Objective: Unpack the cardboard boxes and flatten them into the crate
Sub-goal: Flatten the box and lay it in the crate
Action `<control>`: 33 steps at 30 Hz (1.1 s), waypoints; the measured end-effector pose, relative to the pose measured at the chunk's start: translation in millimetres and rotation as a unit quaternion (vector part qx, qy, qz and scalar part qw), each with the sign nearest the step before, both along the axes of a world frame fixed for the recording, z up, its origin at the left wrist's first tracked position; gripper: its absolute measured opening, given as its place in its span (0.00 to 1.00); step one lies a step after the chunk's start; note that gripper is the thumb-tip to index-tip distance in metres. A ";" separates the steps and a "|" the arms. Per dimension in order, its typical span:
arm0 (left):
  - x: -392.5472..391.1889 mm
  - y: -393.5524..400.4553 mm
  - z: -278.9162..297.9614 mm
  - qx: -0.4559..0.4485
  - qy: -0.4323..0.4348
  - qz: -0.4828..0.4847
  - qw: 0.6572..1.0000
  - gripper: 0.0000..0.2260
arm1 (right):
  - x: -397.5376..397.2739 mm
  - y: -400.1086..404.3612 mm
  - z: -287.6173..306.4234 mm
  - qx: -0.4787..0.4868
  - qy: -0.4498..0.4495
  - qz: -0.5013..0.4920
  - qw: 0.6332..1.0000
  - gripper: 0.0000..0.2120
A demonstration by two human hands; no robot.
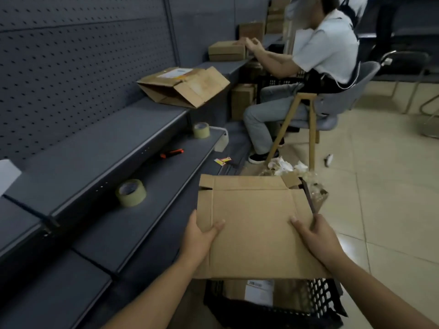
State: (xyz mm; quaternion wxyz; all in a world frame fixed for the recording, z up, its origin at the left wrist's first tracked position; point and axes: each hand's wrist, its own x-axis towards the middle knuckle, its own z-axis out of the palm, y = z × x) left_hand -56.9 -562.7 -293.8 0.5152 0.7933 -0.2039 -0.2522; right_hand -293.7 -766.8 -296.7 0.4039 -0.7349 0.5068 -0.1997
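Cardboard sheet held over the crate, more boxes still waiting

Cardboard, flattened (256, 224), hangs level above the black crate (325, 298), gripped at both near edges. The left hand (202, 233) clasps the left edge with the thumb on top and the fingers underneath; the right hand (316, 233) holds the right edge the same way, thumb lying on the sheet. This box looks emptied and pressed flat, so the step in hand is most likely lowering it into the crate.

Inside the crate, below the sheet, at least one other flat piece of cardboard with a white label (259, 292) shows through the gap; how many lie there cannot be told.

Work remains. On the upper shelf (99, 143) a larger open box (183, 87) lies collapsed on its side, not yet in the crate. Further along, a seated person (316, 60) handles a closed box (226, 51), with more boxes stacked behind and under that shelf.

On the lower shelf lie two rolls of tape (131, 192) (201, 130) and an orange-tipped knife (171, 153). Crumpled packing scraps (285, 166) sit on the floor just beyond the sheet.
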 end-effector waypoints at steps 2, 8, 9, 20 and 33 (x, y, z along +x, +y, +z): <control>-1.7 -19.9 -23.8 0.027 -0.011 -0.001 1.000 0.44 | -1.5 -11.2 -20.5 -0.032 0.079 -0.010 0.996 0.26; -11.3 -75.8 -64.7 0.136 -0.057 -0.008 0.989 0.50 | 8.7 -37.6 -66.7 -0.098 0.211 -0.053 0.971 0.25; -11.0 -82.3 -71.7 0.148 -0.055 -0.014 0.987 0.49 | 11.6 -39.0 -72.5 -0.104 0.224 -0.057 0.967 0.27; -23.3 -106.2 -117.1 0.280 -0.170 -0.064 0.943 0.28 | 38.9 -14.8 -126.4 -0.192 0.349 -0.006 0.917 0.37; -32.1 -109.8 -168.3 0.408 -0.290 -0.160 0.850 0.28 | 51.1 -6.1 -181.3 -0.145 0.295 0.188 0.926 0.32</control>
